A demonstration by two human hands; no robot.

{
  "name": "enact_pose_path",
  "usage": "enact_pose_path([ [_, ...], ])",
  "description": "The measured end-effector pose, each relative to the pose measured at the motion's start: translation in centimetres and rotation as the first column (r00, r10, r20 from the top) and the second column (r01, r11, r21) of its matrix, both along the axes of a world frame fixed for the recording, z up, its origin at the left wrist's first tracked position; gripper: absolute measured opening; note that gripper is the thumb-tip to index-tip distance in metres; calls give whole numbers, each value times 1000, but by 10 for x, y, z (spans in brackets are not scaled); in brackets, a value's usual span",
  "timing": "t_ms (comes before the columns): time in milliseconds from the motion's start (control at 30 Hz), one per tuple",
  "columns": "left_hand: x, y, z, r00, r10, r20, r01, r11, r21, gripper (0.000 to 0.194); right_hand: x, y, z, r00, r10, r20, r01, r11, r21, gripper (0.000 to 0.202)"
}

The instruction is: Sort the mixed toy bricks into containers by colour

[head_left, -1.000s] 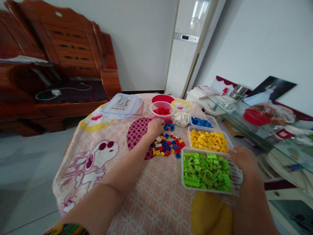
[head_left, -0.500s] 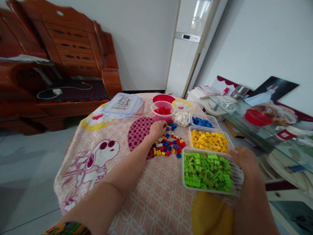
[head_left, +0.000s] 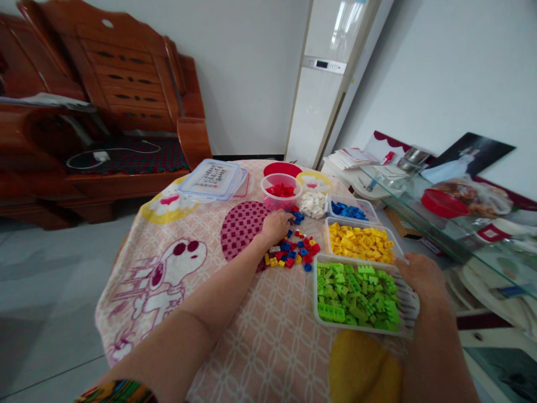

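Picking step at the loose mixed bricks (head_left: 286, 246), I'd judge: left hand (head_left: 276, 225) has its fingers bent down at the pile's left edge on the tabletop (head_left: 268, 330), near the pink tub (head_left: 280, 202); next grip calls for a fingertip pinch clear of neighbouring pieces. Right hand (head_left: 423, 274) is at the right ends of the green-brick box (head_left: 408, 305) and yellow-brick box (head_left: 396, 244). Left fingertips hidden, right fingers blurred: can't tell if either is open, closed or gripping.

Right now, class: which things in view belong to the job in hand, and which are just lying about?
Job in hand: mixed bricks, green bricks, yellow bricks, blue bricks, white bricks, red bricks.
Lying about, it seems: white charger, papers, red bowl.
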State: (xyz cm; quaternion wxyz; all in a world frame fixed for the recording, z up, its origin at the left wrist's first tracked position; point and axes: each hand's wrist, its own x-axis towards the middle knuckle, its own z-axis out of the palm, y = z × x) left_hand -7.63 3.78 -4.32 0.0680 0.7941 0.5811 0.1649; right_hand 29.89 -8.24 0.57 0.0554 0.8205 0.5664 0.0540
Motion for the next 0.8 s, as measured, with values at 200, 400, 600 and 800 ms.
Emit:
enact_pose_path([
  [200, 0, 1, 4, 997, -69, 18, 69, 998, 2, 36, -2, 0, 2, 999, -36, 17, 37, 997, -71, 55],
  [400, 2, 4, 3, 992, -116, 53, 114, 993, 33, 29, -3, 0, 2, 999, -30, 18, 31, 999, -38, 53],
  [600, 7, 5, 9, 949, -191, 250, 161, 978, 134, 27, -2, 1, 2, 999, -29, 24, 31, 998, -59, 53],
  [800, 37, -25, 15, 793, -440, 423, 392, 898, 200, 35, 1, 2, -1, 999, -43, -6, 43, 999, -23, 48],
])
